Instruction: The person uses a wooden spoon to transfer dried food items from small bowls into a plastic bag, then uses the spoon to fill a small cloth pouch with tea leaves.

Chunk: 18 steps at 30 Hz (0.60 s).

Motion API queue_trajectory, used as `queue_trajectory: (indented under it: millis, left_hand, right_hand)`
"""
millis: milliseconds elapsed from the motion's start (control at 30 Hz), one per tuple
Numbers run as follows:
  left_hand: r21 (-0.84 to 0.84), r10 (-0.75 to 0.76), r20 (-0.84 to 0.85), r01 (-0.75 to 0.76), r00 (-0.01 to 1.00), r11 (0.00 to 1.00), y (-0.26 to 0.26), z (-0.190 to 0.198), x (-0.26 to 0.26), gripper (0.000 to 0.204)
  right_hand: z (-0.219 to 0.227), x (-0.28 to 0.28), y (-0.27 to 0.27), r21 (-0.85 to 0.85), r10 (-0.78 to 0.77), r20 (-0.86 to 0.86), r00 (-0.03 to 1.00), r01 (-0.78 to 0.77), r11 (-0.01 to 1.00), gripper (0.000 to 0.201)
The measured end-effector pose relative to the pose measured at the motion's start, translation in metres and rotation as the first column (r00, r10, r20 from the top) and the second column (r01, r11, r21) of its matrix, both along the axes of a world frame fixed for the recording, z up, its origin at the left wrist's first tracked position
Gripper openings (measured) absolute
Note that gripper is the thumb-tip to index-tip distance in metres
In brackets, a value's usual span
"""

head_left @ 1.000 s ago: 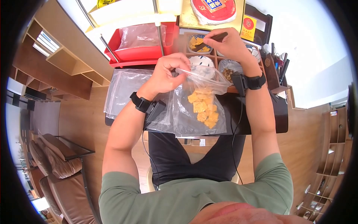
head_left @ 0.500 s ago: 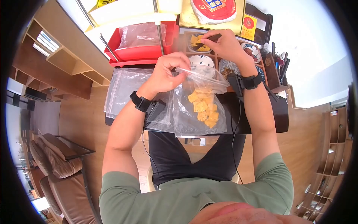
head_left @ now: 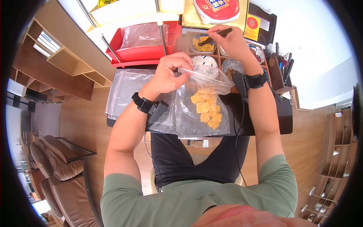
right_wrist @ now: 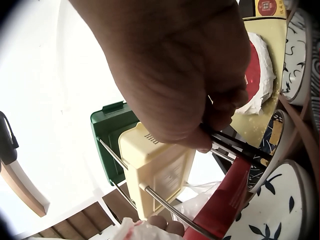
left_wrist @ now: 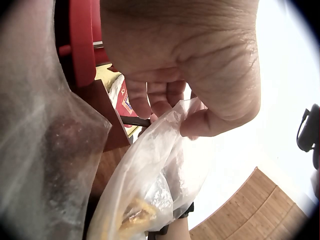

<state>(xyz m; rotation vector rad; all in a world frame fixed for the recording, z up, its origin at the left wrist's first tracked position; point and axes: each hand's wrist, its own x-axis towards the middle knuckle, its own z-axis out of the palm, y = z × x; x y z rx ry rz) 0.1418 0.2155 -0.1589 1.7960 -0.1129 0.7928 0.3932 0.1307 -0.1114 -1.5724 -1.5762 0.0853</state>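
- The left hand (head_left: 169, 75) pinched the rim of a clear plastic bag (head_left: 202, 109) between thumb and curled fingers (left_wrist: 159, 97), just above the centre of the head view; the left wrist view showed the film gathered under the thumb.
- The bag hung open from that pinch and held yellow crackers (head_left: 206, 108) piled in its middle, at the centre of the frame over the dark table (head_left: 264, 121).
- The right hand (head_left: 230, 39) had its fingers curled tight round dark tongs (head_left: 214, 34) at the upper centre; their tips pointed left over a bowl of yellow crackers (head_left: 203, 43).
- In the right wrist view the tongs (right_wrist: 240, 145) stuck out below the fingers toward the lower right.
- The bowl sat in a wooden tray (head_left: 221, 60) with other patterned bowls beside it.
- A red bin (head_left: 143, 51) holding clear film stood to the upper left of the tray.
- A stack of flat clear bags (head_left: 124, 90) lay left of the left wrist.
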Motion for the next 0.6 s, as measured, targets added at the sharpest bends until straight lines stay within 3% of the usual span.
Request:
queue_trajectory:
  millis: [133, 233, 300, 333, 400, 467, 567, 600]
  left_hand:
    - [-0.004, 0.003, 0.004, -0.003, 1.0, 1.0, 0.001, 0.0, 0.0, 0.019]
    - [0.006, 0.019, 0.017, -0.019, 1.0, 1.0, 0.002, -0.003, 0.002, 0.018]
    - [0.016, 0.013, 0.013, -0.013, 1.0, 1.0, 0.003, -0.001, 0.002, 0.018]
    - [0.027, 0.006, 0.008, -0.006, 1.0, 1.0, 0.003, -0.002, 0.001, 0.018]
    - [0.005, -0.004, 0.011, 0.004, 1.0, 1.0, 0.003, -0.004, 0.001, 0.017]
    - [0.006, -0.002, 0.027, 0.002, 1.0, 1.0, 0.003, -0.004, 0.002, 0.018]
    - [0.005, -0.002, 0.019, 0.002, 1.0, 1.0, 0.003, -0.004, 0.001, 0.018]
    - [0.006, -0.003, 0.017, 0.003, 1.0, 1.0, 0.003, -0.004, 0.001, 0.018]
  right_hand:
    - [0.01, 0.015, -0.006, -0.006, -0.025, -0.151, 0.988, 0.025, 1.0, 0.021]
    - [0.027, 0.018, -0.018, 0.072, 0.068, -0.204, 0.977, -0.055, 0.996, 0.02]
    - [0.045, 0.015, -0.033, 0.111, 0.202, -0.217, 0.955, -0.181, 0.977, 0.019]
    - [0.05, 0.016, -0.041, 0.1, 0.198, -0.227, 0.954, -0.179, 0.979, 0.019]
    - [0.062, 0.018, -0.052, 0.033, 0.354, -0.26, 0.898, -0.358, 0.933, 0.016]
    - [0.072, 0.011, -0.061, -0.005, 0.37, -0.249, 0.895, -0.383, 0.924, 0.014]
    - [0.075, -0.004, -0.061, -0.142, 0.527, -0.253, 0.812, -0.57, 0.81, 0.01]
    - [0.072, -0.007, -0.058, -0.14, 0.526, -0.254, 0.812, -0.568, 0.811, 0.01]
